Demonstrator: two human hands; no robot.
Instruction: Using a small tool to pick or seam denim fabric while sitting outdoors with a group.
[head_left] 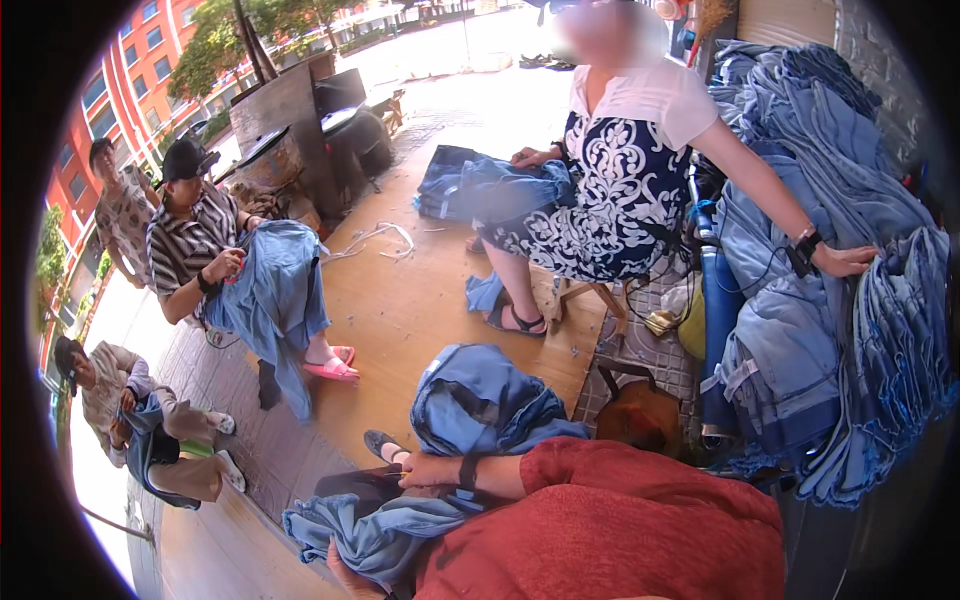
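A light-blue denim garment (385,530) lies bunched across my lap at the lower edge. My left hand (350,574) grips its near edge, with the fingers partly hidden by cloth. Above the garment's far side my right hand (432,470), with a dark band at the wrist, is closed. A small yellowish bit shows at its fingertips, too small to name. Just beyond that hand, a heap of blue denim (485,400) rests on the tan board (400,320).
Folded jeans (800,200) are piled high along the right side, where a co-worker's hand (845,260) rests. That person sits on a wooden stool (590,292). At left another person handles denim (275,275). A brown seat or bag (638,418) stands near my right arm.
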